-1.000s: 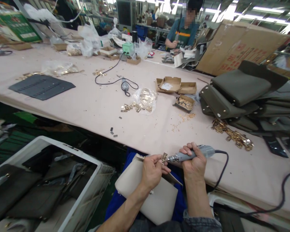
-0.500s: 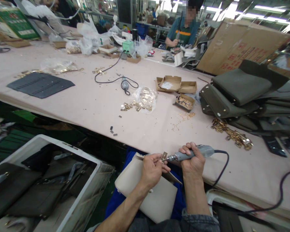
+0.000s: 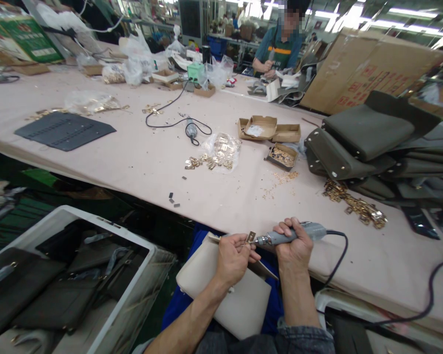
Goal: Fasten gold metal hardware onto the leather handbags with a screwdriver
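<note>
My right hand [image 3: 294, 244] is wrapped round a grey electric screwdriver [image 3: 310, 231], held nearly level with its tip pointing left. That tip meets a small gold metal plate [image 3: 251, 236] pinched in the fingers of my left hand [image 3: 234, 258]. A cream handbag [image 3: 243, 309] lies across my lap beneath both hands, its flap edge close to the left fingers. Whether the left fingers also grip the flap is hidden, and any screw at the tip is too small to make out.
On the table [image 3: 221, 206] lie a bag of gold plates [image 3: 223, 150], a small box of screws [image 3: 282, 156], loose gold fittings [image 3: 358, 204] and stacked dark bags [image 3: 372, 132]. A white crate [image 3: 133, 275] of bags stands left. Across the table, a person [image 3: 280, 46] works.
Both hands stay almost where they were, with the screwdriver tip at the gold plate. The plate is turned slightly, and the view has shifted a little.
</note>
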Available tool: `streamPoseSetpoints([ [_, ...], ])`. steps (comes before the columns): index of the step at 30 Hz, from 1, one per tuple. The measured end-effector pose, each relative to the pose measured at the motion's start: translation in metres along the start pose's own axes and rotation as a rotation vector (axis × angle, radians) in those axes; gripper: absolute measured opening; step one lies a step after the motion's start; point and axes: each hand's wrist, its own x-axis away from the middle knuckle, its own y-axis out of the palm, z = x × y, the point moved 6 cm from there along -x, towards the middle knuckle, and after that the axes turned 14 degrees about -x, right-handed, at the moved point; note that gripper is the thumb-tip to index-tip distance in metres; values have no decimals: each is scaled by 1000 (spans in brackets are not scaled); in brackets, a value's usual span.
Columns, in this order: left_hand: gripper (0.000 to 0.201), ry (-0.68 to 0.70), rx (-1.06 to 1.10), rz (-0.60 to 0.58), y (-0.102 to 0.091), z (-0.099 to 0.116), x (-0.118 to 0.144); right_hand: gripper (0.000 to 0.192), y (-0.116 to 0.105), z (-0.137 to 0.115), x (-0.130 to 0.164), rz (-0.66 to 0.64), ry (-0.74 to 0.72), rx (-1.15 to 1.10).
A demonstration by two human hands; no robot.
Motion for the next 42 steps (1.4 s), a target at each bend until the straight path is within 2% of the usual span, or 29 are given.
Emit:
streamPoseSetpoints([
  [11, 26, 8, -32, 19, 1, 0, 1, 36, 6, -4, 5, -33, -31, 32],
  [26, 23, 48, -93, 19, 2, 0, 1, 33, 50, -11, 29, -113, -183, 255],
  [42, 19, 76, -194, 49, 2, 3, 4, 25, 80, -5, 49, -150, -353, 426],
])
